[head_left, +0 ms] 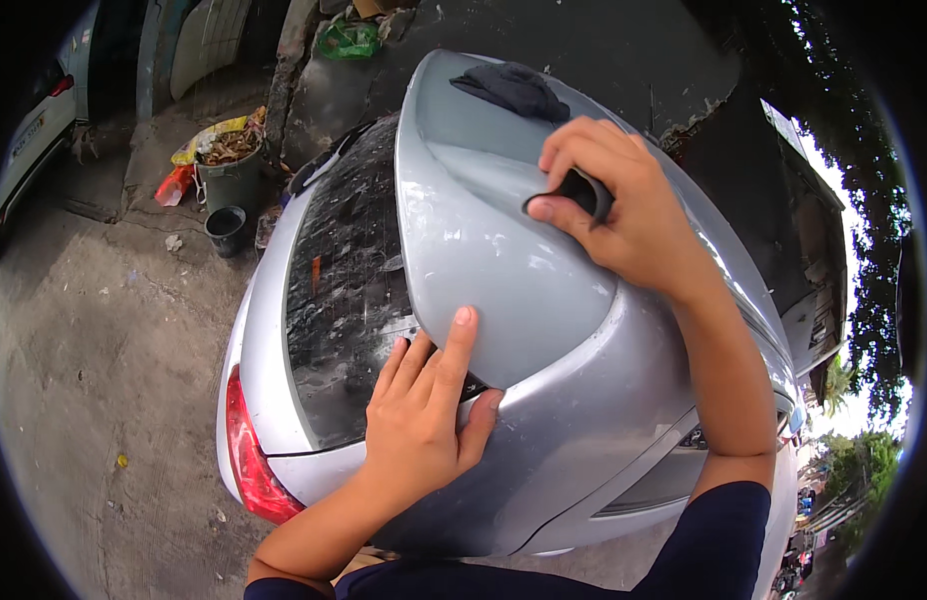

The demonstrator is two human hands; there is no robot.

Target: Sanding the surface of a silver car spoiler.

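Observation:
A silver car [584, 400] with a grey, dull-to-glossy roof panel [514, 280] fills the middle of the view. My right hand [629, 195] pinches a curled dark sheet [584, 192], which looks like sandpaper, between thumb and fingers just over the panel. Whether the sheet touches the surface I cannot tell. At the near corner of the panel, my left hand [429, 400] lies with fingers stretched out, its index fingertip on the panel and its other fingers by the rear window [344, 280]. A crumpled black cloth [512, 88] rests on the panel's far part.
To the left stand a bin full of dry leaves [232, 170] and a small black bucket [226, 230] on the concrete floor [104, 360]. Part of another vehicle [34, 145] shows at the far left. The car's red tail light [252, 450] is at the lower left.

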